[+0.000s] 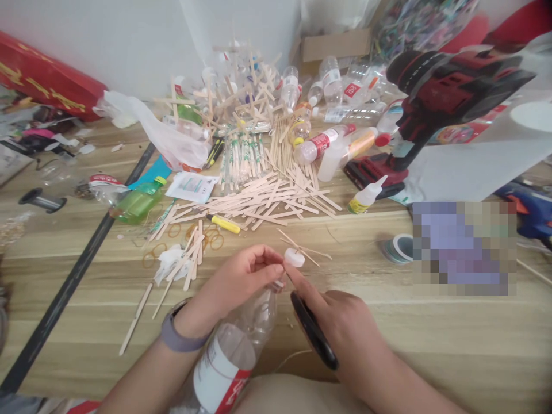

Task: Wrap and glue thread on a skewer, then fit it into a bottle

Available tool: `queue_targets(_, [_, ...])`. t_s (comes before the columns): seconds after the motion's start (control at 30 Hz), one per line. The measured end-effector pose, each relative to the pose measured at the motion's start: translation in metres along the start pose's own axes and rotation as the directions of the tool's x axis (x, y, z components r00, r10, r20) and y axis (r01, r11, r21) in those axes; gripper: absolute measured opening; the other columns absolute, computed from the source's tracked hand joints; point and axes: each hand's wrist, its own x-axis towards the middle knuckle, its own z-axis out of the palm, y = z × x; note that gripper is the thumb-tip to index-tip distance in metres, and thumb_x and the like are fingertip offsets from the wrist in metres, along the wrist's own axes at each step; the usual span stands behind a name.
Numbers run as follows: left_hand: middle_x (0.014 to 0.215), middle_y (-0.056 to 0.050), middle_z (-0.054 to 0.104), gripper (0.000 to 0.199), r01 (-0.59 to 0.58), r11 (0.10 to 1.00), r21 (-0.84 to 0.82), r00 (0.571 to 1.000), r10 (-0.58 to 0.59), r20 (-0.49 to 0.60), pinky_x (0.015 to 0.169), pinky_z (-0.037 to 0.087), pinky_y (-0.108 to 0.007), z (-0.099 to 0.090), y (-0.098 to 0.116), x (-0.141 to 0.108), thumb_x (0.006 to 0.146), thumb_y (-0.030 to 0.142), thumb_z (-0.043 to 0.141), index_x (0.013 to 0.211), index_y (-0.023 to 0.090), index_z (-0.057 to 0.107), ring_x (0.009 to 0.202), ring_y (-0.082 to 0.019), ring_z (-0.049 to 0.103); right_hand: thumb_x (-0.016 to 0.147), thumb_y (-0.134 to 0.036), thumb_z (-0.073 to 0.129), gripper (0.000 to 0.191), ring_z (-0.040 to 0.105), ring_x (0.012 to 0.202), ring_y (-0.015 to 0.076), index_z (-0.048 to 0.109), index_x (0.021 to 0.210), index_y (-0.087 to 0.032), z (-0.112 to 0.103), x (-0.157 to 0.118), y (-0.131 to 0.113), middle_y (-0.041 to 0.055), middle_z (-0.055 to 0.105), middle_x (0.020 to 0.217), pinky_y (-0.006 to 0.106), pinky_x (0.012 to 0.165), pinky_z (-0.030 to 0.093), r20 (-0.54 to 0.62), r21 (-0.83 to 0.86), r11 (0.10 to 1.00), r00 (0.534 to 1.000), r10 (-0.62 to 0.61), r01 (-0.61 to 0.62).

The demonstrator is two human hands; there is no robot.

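Observation:
My left hand [252,279], with a grey wristband, is closed at the neck of a clear plastic bottle [228,359] with a white and red label; the bottle leans up from my lap. My right hand [345,328] grips a tool with a black handle [313,330]; its working end is hidden. The extended right index finger meets the left thumb tip, and whatever is pinched between them is too small to make out. Just beyond the fingertips sits a small white round cap [294,257], with thin wooden sticks [308,251] beside it.
Wooden craft sticks [267,198] lie heaped ahead, near a yellow cutter [226,224] and rubber bands [213,238]. A glue bottle [365,197], a red and black drill [431,98] and a spool [397,249] stand right. A green bottle [140,201] lies left; more bottles [330,80] fill the back.

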Motion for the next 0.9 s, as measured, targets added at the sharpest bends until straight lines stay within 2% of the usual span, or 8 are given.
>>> queue_targets(0.1, [0.081, -0.001, 0.066, 0.020, -0.049, 0.995, -0.083, 0.998, 0.047, -0.033, 0.072, 0.048, -0.027, -0.003, -0.001, 0.002, 0.081, 0.031, 0.066, 0.091, 0.015, 0.061, 0.073, -0.013, 0.062, 0.074, -0.003, 0.040, 0.081, 0.046, 0.031, 0.0124, 0.012, 0.150, -0.001, 0.003, 0.000, -0.003, -0.0074, 0.054, 0.042, 0.026, 0.037, 0.027, 0.022, -0.019, 1.000, 1.000, -0.007, 0.008])
queue_targets(0.2, [0.079, -0.002, 0.066, 0.023, -0.085, 0.985, -0.149, 0.996, 0.082, -0.028, 0.070, 0.048, -0.025, -0.005, -0.004, 0.004, 0.081, 0.034, 0.066, 0.093, 0.014, 0.061, 0.071, -0.013, 0.062, 0.073, 0.000, 0.039, 0.086, 0.047, 0.030, 0.0140, 0.000, 0.149, 0.002, 0.007, 0.001, -0.005, -0.0071, 0.055, 0.042, 0.027, 0.037, 0.026, 0.040, -0.041, 0.999, 0.999, -0.012, 0.014])
queue_targets(0.3, [0.079, -0.002, 0.066, 0.024, -0.085, 0.980, -0.182, 0.996, 0.082, -0.022, 0.069, 0.048, -0.025, -0.005, -0.006, 0.005, 0.081, 0.034, 0.068, 0.093, 0.015, 0.061, 0.071, -0.013, 0.062, 0.067, 0.003, 0.038, 0.095, 0.049, 0.031, 0.0154, -0.011, 0.148, 0.001, 0.007, 0.001, -0.005, -0.0070, 0.057, 0.043, 0.027, 0.037, 0.027, 0.071, -0.052, 0.998, 0.997, -0.022, 0.025])
queue_targets(0.4, [0.080, -0.002, 0.066, 0.024, -0.072, 0.981, -0.180, 0.997, 0.070, -0.021, 0.071, 0.047, -0.025, -0.005, -0.005, 0.005, 0.081, 0.035, 0.067, 0.092, 0.015, 0.061, 0.073, -0.013, 0.061, 0.069, 0.003, 0.038, 0.095, 0.049, 0.031, 0.0158, -0.015, 0.147, 0.000, 0.007, 0.001, -0.005, -0.0073, 0.056, 0.043, 0.027, 0.036, 0.028, 0.078, -0.070, 0.997, 0.997, -0.018, 0.023])
queue_targets(0.57, [0.082, -0.001, 0.064, 0.023, -0.058, 0.997, -0.050, 0.994, 0.053, -0.091, 0.070, 0.045, -0.024, -0.004, -0.003, 0.004, 0.083, 0.038, 0.064, 0.089, 0.016, 0.062, 0.074, -0.013, 0.058, 0.073, 0.000, 0.040, 0.094, 0.051, 0.032, 0.0156, -0.015, 0.148, -0.001, 0.008, 0.003, -0.005, -0.0067, 0.059, 0.045, 0.027, 0.036, 0.029, 0.048, -0.091, 0.996, 0.999, 0.003, 0.002])
queue_targets(0.63, [0.080, -0.001, 0.064, 0.025, -0.046, 0.999, 0.025, 0.995, 0.048, -0.082, 0.070, 0.044, -0.024, -0.004, -0.004, 0.003, 0.086, 0.041, 0.059, 0.090, 0.016, 0.063, 0.074, -0.013, 0.058, 0.073, -0.001, 0.041, 0.093, 0.050, 0.030, 0.0150, -0.015, 0.148, -0.001, 0.008, 0.003, -0.005, -0.0068, 0.059, 0.045, 0.027, 0.036, 0.028, 0.026, -0.101, 0.995, 1.000, 0.006, -0.004])
queue_targets(0.8, [0.103, -0.003, 0.067, 0.030, -0.078, 0.982, 0.173, 0.997, 0.082, -0.015, 0.078, 0.045, -0.027, -0.005, -0.008, -0.005, 0.088, 0.040, 0.056, 0.111, 0.022, 0.061, 0.089, -0.015, 0.060, 0.073, -0.001, 0.040, 0.093, 0.050, 0.029, 0.0146, -0.015, 0.148, 0.000, 0.007, 0.004, -0.006, -0.0068, 0.058, 0.041, 0.027, 0.036, 0.028, -0.019, -0.150, 0.988, 1.000, 0.020, -0.023])
queue_targets(0.9, [0.106, -0.003, 0.067, 0.032, -0.043, 0.976, 0.213, 0.998, 0.050, -0.027, 0.076, 0.046, -0.028, -0.004, -0.008, -0.007, 0.086, 0.038, 0.058, 0.115, 0.023, 0.060, 0.087, -0.016, 0.061, 0.076, -0.002, 0.040, 0.090, 0.049, 0.028, 0.0141, -0.015, 0.148, -0.001, 0.008, 0.003, -0.006, -0.0072, 0.057, 0.040, 0.026, 0.036, 0.028, -0.036, -0.152, 0.988, 0.999, 0.023, -0.028])
